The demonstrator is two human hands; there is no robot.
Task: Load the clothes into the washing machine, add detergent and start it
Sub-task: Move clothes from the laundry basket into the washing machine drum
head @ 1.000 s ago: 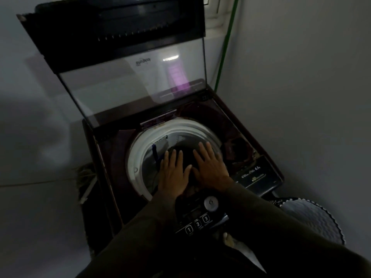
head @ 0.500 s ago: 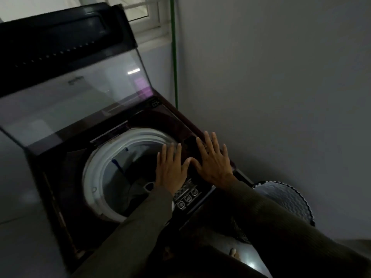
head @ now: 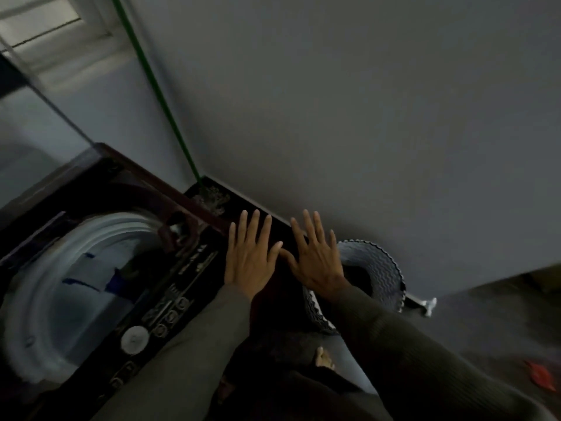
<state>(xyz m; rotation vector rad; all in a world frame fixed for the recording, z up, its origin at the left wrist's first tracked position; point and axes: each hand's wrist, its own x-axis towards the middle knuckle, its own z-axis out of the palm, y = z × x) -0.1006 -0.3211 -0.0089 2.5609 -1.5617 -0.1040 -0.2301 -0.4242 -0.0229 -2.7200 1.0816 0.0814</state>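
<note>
The dark top-loading washing machine (head: 127, 177) fills the lower left, its glass lid (head: 27, 95) raised. The white drum rim (head: 100, 232) rings the opening, and the drum's contents are too blurred to make out. A control panel with a white round knob (head: 134, 339) runs along the machine's near right side. My left hand (head: 250, 256) and my right hand (head: 314, 256) hover side by side, fingers straight and spread, holding nothing, to the right of the machine. A round laundry basket (head: 385, 275) with a wavy black-and-white pattern stands on the floor below my right hand.
A grey wall (head: 364, 117) rises close on the right. A green hose (head: 161, 101) runs down the corner behind the machine. A window frame (head: 45, 22) shows at top left. A small red thing (head: 542, 378) lies on the floor at the lower right.
The view has swung right, away from the drum. Both hands have moved off the drum opening, past the control panel, and now hover over the gap beside the basket.
</note>
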